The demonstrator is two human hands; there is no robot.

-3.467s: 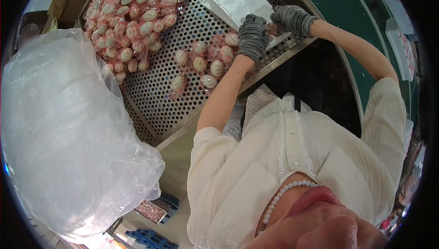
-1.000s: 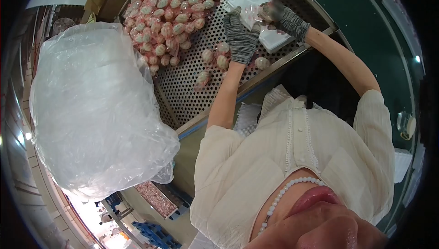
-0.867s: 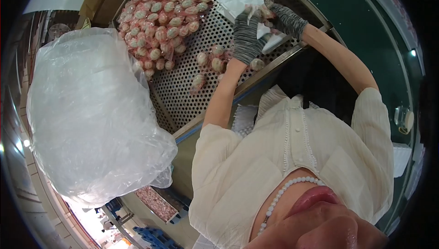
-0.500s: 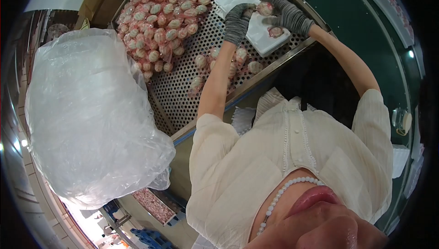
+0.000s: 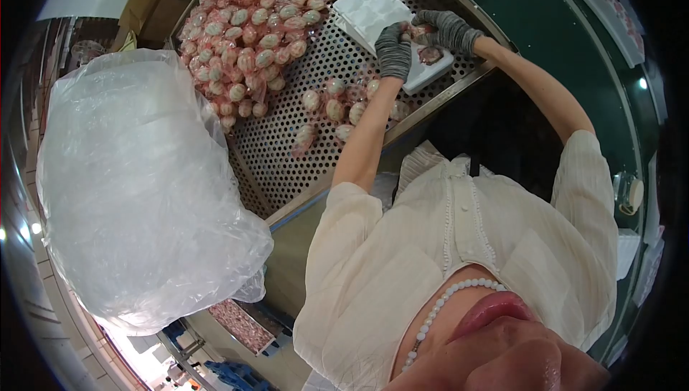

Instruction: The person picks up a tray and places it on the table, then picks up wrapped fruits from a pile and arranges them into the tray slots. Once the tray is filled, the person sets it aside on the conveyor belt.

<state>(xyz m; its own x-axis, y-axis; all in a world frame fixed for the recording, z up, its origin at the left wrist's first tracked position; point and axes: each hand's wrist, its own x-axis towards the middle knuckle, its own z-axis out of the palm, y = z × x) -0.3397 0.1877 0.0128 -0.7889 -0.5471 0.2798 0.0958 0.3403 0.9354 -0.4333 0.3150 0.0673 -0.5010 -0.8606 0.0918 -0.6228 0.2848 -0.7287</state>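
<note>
Both hands wear grey striped gloves and meet over a white compartmented tray [image 5: 428, 73] on the perforated metal table. My left hand [image 5: 394, 52] is closed at the left side of a wrapped round piece [image 5: 420, 31] in clear and pink film. My right hand [image 5: 453, 33] curls its fingers over the same piece from the right. Another wrapped piece [image 5: 430, 55] sits in the tray just below. A second white tray [image 5: 372, 9], with its compartments bare, lies to the upper left of my left hand and touches or nearly touches it.
A large heap of wrapped pieces [image 5: 247, 32] covers the table's upper left, with several loose ones [image 5: 334, 109] nearer its front edge. A big clear plastic bag [image 5: 151, 197] stands at the left. Cardboard boxes [image 5: 152, 3] are behind it. A green surface [image 5: 574, 68] runs along the right.
Both hands have come lower and closer together, bringing the wrapped piece down over the lower tray. My left hand has moved right and now covers part of that tray.
</note>
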